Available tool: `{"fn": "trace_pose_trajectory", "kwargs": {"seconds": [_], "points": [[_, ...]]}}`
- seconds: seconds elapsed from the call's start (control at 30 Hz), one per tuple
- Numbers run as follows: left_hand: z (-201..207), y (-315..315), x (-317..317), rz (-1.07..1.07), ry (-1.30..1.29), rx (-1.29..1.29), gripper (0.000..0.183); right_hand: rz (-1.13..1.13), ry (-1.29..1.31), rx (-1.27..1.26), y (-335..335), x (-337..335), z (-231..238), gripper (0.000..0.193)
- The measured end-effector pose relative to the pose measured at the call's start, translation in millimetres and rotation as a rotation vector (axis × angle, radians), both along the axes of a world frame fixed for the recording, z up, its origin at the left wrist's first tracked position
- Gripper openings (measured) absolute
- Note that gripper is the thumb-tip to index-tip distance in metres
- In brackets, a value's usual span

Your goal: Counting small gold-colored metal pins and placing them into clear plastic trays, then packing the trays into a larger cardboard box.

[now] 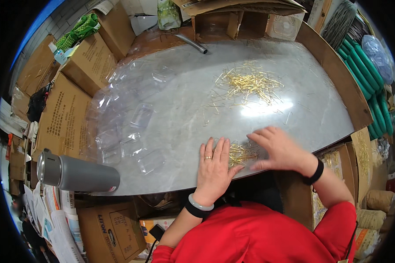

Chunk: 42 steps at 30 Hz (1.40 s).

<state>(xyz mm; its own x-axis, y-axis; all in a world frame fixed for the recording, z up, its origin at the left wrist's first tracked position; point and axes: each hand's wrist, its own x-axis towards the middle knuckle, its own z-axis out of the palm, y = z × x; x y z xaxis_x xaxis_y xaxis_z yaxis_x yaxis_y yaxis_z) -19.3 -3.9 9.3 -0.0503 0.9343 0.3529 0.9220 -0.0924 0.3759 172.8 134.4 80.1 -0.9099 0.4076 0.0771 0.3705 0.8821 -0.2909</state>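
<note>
Flat beside a small bunch of gold-coloured bent wire hooks, at the near edge of the grey table, lies my left hand. Its fingers are stretched out and its thumb reaches along the bunch. On the bunch's other side, my right hand has thumb and fingers apart, slightly smeared by motion, and I see nothing held in it. Farther back, a larger loose heap of the same wire hooks spreads over the table, with stray ones around it. Clear plastic boxes cover the table's left side.
A grey flask lies at the front left edge. Cardboard boxes line the left side; a cardboard strip borders the right. A metal tube lies at the back. Below right, an open carton holds packed gold pieces.
</note>
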Motion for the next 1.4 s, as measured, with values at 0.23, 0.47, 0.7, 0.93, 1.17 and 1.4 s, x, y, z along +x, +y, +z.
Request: {"fn": "trace_pose_trajectory", "kwargs": {"seconds": [0.23, 0.47, 0.7, 0.93, 1.17, 1.4], "points": [[9.2, 2.1, 3.8, -0.052, 0.091, -0.034, 0.073, -0.136, 0.236, -0.039, -32.1, 18.3, -48.2, 0.049], [2.0, 3.4, 7.8, -0.101, 0.072, -0.061, 0.068, -0.305, 0.607, -0.206, -79.9, -25.5, -65.8, 0.055], [3.1, -1.1, 5.3, -0.081, -0.048, 0.007, 0.074, -0.152, 0.461, -0.166, -41.9, -12.6, -44.6, 0.068], [0.1, -3.9, -4.5, -0.120, -0.125, -0.013, 0.083, -0.059, 0.350, -0.096, -32.0, -19.8, -58.5, 0.049], [-2.2, -7.4, -8.1, -0.118, -0.191, -0.034, 0.084, -0.058, 0.443, -0.190, -34.9, -20.9, -61.2, 0.045], [6.4, -22.2, -21.1, -0.105, -0.376, 0.000, 0.095, 0.074, 0.325, 0.013, -36.4, -32.4, -58.0, 0.056]]}}
